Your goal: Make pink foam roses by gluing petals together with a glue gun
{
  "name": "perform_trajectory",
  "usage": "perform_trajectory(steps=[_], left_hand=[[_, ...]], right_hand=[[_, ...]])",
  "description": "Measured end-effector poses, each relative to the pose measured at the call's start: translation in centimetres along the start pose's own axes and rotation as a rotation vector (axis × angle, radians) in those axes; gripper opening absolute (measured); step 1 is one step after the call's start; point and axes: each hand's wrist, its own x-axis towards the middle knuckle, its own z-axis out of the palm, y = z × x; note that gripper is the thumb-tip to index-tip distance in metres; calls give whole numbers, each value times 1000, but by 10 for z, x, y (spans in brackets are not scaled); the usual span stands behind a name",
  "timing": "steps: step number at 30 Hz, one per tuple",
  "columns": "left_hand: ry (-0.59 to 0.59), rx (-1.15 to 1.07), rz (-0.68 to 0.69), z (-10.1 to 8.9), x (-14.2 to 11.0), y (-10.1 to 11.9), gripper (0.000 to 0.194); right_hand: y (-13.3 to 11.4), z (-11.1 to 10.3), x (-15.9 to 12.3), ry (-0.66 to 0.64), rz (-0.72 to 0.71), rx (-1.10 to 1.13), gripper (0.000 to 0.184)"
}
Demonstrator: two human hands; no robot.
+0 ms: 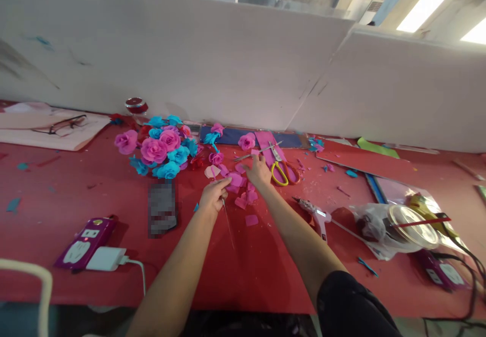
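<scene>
My left hand [214, 195] is closed in a pinch on a thin wire [229, 223], which hangs down below the fingers. Pink paper shows at its fingertips. My right hand [258, 172] reaches over the loose pink paper petals [236, 180], thumb apart from the fingers. Just beyond its fingertips lies a slim metal tool [271, 147], whose kind I cannot make out. Scissors [280, 174] with yellow and orange handles rest to the right, partly on a pink paper strip [265, 142]. A finished pink paper rose [246, 141] sits behind the hands.
Blue, pink and red paper flowers [159, 147] stand bunched at left, behind a phone [162, 208]. A purple power strip [86, 240] with a white charger [106, 258] lies front left. At right are a glue gun [315, 213] and a plastic bag [379, 230]. A pale partition [212, 58] closes the back.
</scene>
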Motion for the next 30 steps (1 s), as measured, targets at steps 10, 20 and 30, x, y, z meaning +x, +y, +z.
perform_trajectory(steps=[10,20,30], left_hand=[[-7,48,-18,1,-14,-5,36],[-10,40,41,-11,-17,-6,37],[-91,109,90,-10,-28,-9,40]], right_hand=[[3,3,-43,-254,-93,306,13],[11,8,-10,-11,-59,283,11],[9,-4,-65,-97,-81,418,29]])
